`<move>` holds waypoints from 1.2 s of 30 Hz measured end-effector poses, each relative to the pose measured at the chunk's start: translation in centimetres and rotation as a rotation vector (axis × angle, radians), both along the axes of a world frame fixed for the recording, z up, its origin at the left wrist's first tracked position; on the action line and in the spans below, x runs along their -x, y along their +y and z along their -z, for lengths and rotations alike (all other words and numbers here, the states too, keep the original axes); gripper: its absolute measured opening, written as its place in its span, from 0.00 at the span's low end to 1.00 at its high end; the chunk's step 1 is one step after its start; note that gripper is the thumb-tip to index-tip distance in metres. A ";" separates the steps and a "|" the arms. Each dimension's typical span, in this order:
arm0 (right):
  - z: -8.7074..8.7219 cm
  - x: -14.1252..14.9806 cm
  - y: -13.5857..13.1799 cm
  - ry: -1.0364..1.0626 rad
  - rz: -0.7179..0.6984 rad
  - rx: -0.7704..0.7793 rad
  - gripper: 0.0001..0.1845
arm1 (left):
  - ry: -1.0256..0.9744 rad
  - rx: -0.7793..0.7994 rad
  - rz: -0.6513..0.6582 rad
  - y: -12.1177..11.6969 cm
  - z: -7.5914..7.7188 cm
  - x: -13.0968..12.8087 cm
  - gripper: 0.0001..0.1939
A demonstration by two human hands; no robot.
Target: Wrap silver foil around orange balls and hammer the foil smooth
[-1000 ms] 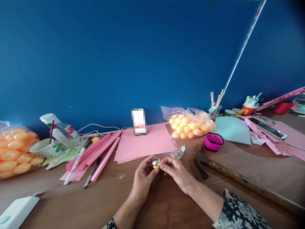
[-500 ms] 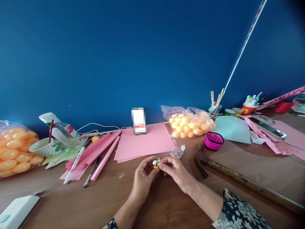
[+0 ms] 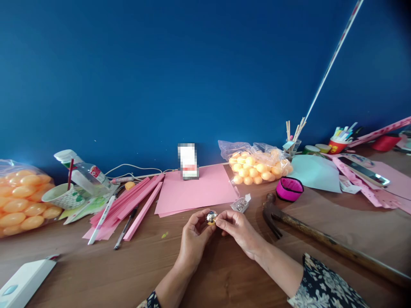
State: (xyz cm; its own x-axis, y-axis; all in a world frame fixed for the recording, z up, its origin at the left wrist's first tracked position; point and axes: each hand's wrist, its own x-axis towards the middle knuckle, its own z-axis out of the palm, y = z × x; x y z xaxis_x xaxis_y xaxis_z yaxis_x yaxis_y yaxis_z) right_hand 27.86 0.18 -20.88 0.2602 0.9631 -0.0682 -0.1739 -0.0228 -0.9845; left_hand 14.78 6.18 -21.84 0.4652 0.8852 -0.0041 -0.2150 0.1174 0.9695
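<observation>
Both my hands meet low in the middle of the wooden table (image 3: 96,269). My left hand (image 3: 193,237) and my right hand (image 3: 236,229) pinch a small shiny silver ball with an orange underside (image 3: 211,217) between their fingertips. Just behind my right hand lies a small clear packet of little silver pieces (image 3: 240,205). A sheet of pink paper (image 3: 197,190) lies beyond the hands.
A claw hammer (image 3: 321,239) lies at the right. Two bags of orange balls (image 3: 258,167) (image 3: 22,205) sit behind and at far left. Pink strips (image 3: 128,205), pens, a paper cup (image 3: 62,197), a bottle, a pink round box (image 3: 289,189) and a white box (image 3: 22,282) lie around.
My hands stay together on the small ball with almost no movement; the view has shifted slightly.
</observation>
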 end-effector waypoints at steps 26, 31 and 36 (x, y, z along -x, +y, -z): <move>0.2 -0.1 0.0 0.039 -0.031 0.017 0.12 | 0.011 0.023 -0.003 0.1 0.0 -0.1 0.20; 0.1 0.0 0.0 0.038 -0.024 0.015 0.13 | 0.011 0.021 0.002 0.0 0.2 0.0 0.20; 0.1 0.1 0.0 0.035 -0.017 0.021 0.14 | 0.015 0.029 -0.005 0.0 0.0 0.0 0.20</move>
